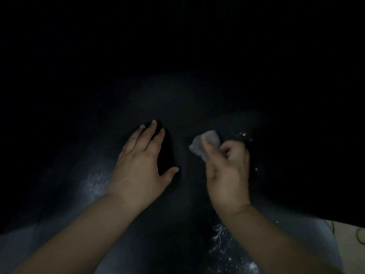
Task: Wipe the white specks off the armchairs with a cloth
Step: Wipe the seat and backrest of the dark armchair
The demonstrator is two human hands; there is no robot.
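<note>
A dark armchair (177,107) is filling almost the whole view, its black surface fading into shadow toward the top and sides so that its outline cannot be made out. A pale strip of floor (347,244) is showing at the lower right corner beyond the chair's edge.

The left hand (140,165) is lying flat on the dark surface near the middle of the view, palm down, fingers released and spread, thumb stretched out to the right, grasping nothing. The right hand (229,175) is sitting just to the right of it, apart from it, with the fingers curled and clenched around a cloth (205,144). The cloth is pale grey and crumpled, sticking out above and to the left of the knuckles, and is appearing to press against the chair; it is slightly blurred.

White specks (219,240) are scattering over the chair in a bright patch at the bottom between the two forearms. A few more are dotting the surface just right of the cloth-holding hand, and a faint dusting is showing left of the left wrist.
</note>
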